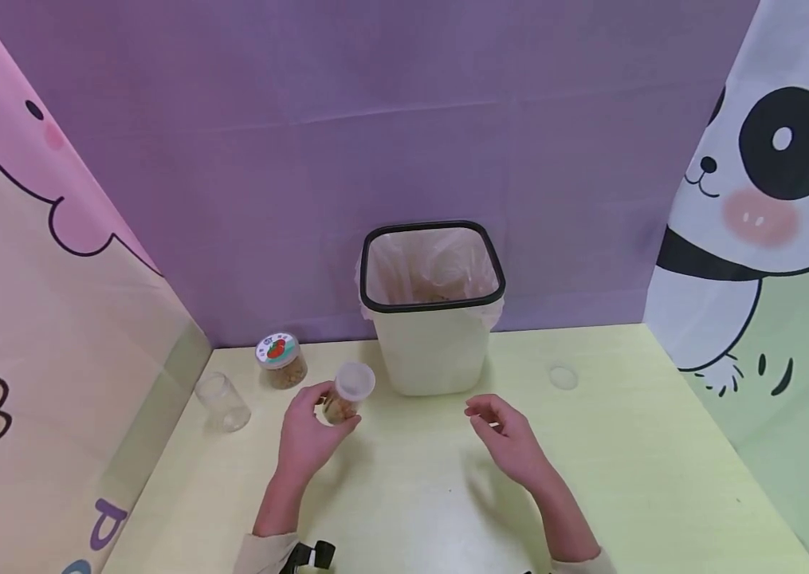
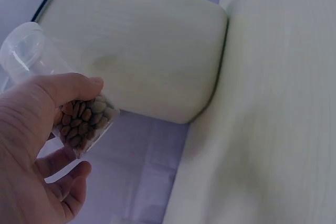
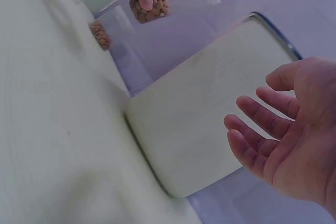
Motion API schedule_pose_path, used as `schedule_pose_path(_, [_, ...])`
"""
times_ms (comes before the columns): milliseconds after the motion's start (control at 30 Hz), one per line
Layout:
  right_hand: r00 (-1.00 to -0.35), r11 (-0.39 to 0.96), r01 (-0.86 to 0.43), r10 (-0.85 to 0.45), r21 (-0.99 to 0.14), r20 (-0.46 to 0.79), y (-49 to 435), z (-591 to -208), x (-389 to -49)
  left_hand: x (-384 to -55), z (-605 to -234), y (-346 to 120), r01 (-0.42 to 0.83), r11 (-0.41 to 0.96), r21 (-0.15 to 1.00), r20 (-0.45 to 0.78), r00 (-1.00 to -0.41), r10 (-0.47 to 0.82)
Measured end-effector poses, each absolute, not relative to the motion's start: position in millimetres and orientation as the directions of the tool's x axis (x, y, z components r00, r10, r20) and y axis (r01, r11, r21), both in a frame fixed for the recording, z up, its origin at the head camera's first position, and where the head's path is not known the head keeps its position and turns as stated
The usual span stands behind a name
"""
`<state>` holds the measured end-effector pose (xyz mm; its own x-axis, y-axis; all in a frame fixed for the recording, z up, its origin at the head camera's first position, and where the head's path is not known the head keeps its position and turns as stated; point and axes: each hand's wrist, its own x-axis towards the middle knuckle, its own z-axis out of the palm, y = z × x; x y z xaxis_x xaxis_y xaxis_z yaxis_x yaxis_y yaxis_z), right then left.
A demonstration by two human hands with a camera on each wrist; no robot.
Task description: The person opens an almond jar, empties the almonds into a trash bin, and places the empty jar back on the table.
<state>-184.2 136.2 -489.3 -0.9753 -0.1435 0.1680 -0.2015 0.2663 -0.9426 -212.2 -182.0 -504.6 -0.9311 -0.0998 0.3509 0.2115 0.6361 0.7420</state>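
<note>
A clear plastic jar point(image 1: 340, 407) with a whitish translucent lid is gripped between the thumb and fingers of my left hand point(image 1: 312, 434), raised above the table. Brown, almond-like pieces point(image 2: 84, 121) fill its lower part, and the jar leans in the left wrist view. My right hand point(image 1: 509, 440) holds nothing. It hovers over the table to the right, in front of the bin, with its fingers loosely bent and apart. Between and behind the hands stands a cream bin point(image 1: 436, 351) with a black rim and a thin bag liner.
Left of the held jar, a second jar point(image 1: 288, 372) has brown pieces inside and a lid with a red fruit label. Farther left is a clear jar point(image 1: 223, 402) without visible contents. A clear round disc point(image 1: 563, 377) lies right of the bin. Purple cloth point(image 1: 268, 199) hangs behind.
</note>
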Motion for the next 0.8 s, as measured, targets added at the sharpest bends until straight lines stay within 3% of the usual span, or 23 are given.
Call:
schedule_pose_path(333, [-0.960,0.263,-0.280,-0.099,-0.923,0.263,128.4,-478.0,-181.1,-199.9,-488.8,-156.8,0.217,0.761,0.611,0.393,-0.918,-0.054])
schedule_pose_path(567, [-0.915,0.227,-0.403,-0.126,-0.887,0.383,126.9,-471.3,-185.7,-191.9,-488.0,-134.0,0.287,0.790,0.542,0.461,-0.887,0.006])
schedule_pose_path(800, [-0.896,0.268,-0.442,-0.103,-0.856,0.431,117.9,-448.7,-175.3,-182.2,-487.0,-118.8,0.364,0.814,0.453,0.520,-0.849,0.090])
